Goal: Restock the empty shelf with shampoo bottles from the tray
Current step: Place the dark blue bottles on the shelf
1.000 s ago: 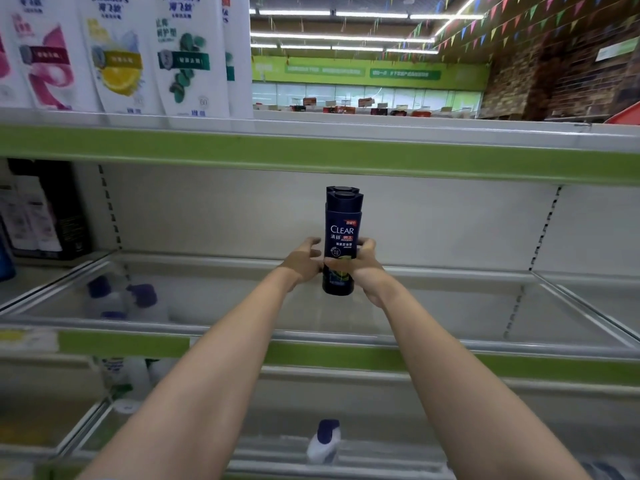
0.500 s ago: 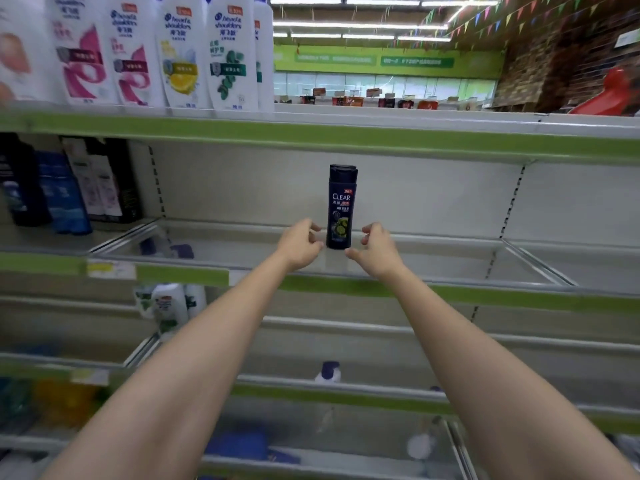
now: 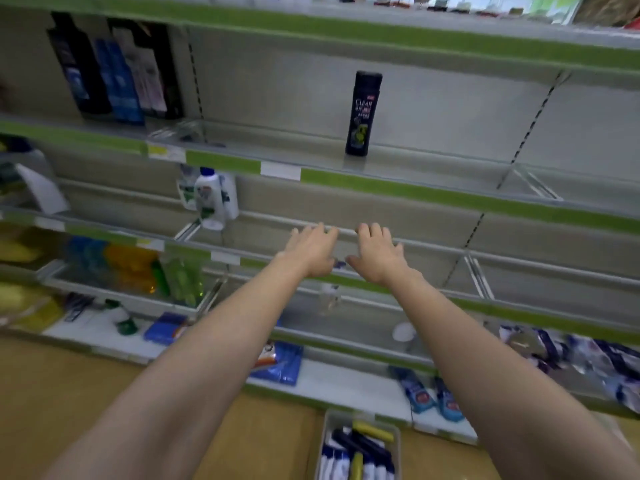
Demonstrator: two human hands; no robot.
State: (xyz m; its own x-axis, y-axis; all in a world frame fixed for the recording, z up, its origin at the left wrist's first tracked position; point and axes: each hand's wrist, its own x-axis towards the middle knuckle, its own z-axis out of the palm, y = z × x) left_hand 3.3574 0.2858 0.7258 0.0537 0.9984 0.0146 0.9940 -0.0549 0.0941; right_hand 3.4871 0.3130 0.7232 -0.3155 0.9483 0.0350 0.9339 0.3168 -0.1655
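Observation:
A dark CLEAR shampoo bottle (image 3: pixel 363 114) stands upright by itself on the shelf (image 3: pixel 433 194) with the green front strip. My left hand (image 3: pixel 313 249) and my right hand (image 3: pixel 377 256) hover side by side well below it, palms down, fingers spread, holding nothing. On the floor at the bottom sits a grey tray (image 3: pixel 323 445) with several dark and white bottles lying in it, plus yellow caps.
Dark and blue bottles (image 3: pixel 114 69) fill the same shelf's left bay. White bottles (image 3: pixel 209 199) stand one shelf down. Orange and green bottles (image 3: pixel 138 268) sit lower left. Blue packets (image 3: pixel 277 362) lie on the bottom shelf. A clear divider (image 3: pixel 533 183) bounds the bay on the right.
Both hands have let go of the bottle, which now stands on the shelf, and have dropped downward. My view has tilted down, bringing the floor tray into sight.

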